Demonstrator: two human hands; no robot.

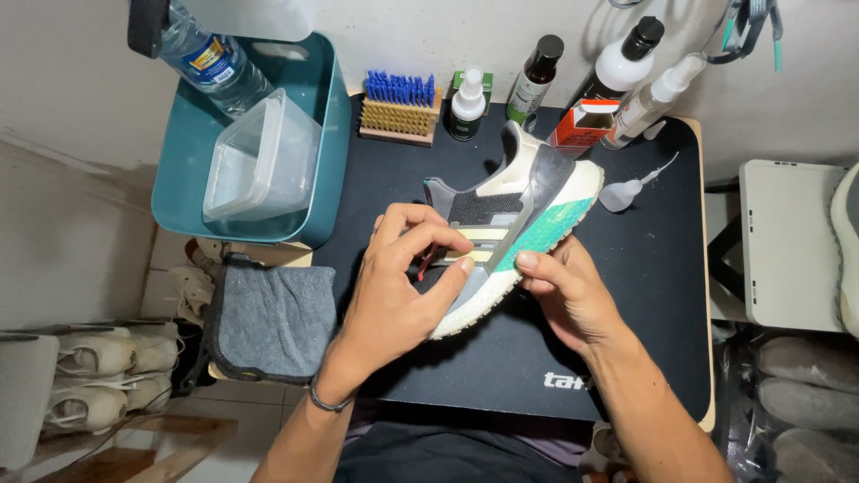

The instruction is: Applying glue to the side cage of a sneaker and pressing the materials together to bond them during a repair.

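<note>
Both hands grip the sneaker [514, 228], held tilted just above the black counter [644, 268]. The left hand [403, 277] closes over the near toe end, its fingers by a small red piece; the right hand [564, 291] pinches the pale sole's edge. The shoe looks light, its upper soft, its sole springy, so the sole rim seems the firmest hold. Far left, a teal bin [183, 179] holds a clear plastic tub [259, 161] and a water bottle [210, 58].

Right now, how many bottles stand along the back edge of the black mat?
4: a small white-capped spray bottle beside the brush, a dark-capped bottle, a white bottle with a black cap, and a clear spray bottle far right. Others may be hidden behind them.
</note>
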